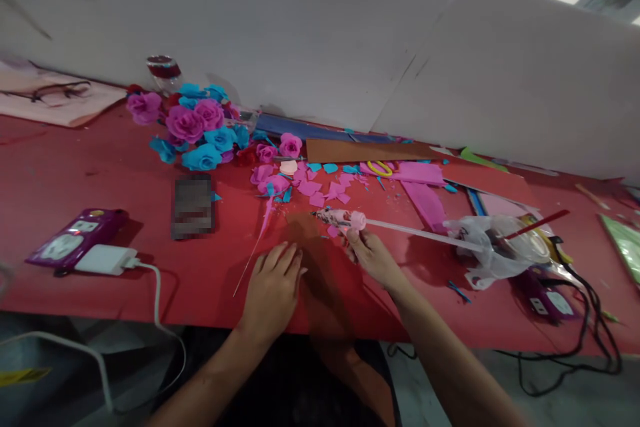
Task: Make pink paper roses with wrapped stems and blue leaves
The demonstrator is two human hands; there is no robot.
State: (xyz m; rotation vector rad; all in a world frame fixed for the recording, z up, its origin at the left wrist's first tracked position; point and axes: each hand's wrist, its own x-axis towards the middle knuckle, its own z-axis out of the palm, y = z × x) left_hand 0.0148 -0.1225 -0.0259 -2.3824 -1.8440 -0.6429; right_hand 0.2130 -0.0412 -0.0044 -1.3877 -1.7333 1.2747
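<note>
My right hand (364, 250) is closed around a pink hot glue gun (356, 219), whose nozzle points left over a brown paper strip (316, 253). A long clear glue stick (420, 232) sticks out of the gun's back end. My left hand (274, 283) lies palm down with its fingers stretched out at the left edge of the brown strip, which runs off the table's front edge. Just beyond that hand lies a pink paper flower (273, 185) on a thin stem. Cut pink petals (320, 192) are scattered behind the glue gun.
Pink, blue and red paper roses (200, 123) stand in a cluster at the back left. A dark blurred rectangular object (193, 207) and a purple power outlet (80, 237) lie at left. Yellow-handled scissors (381, 169) rest behind. A plastic bag (493, 247) and black cables are at right.
</note>
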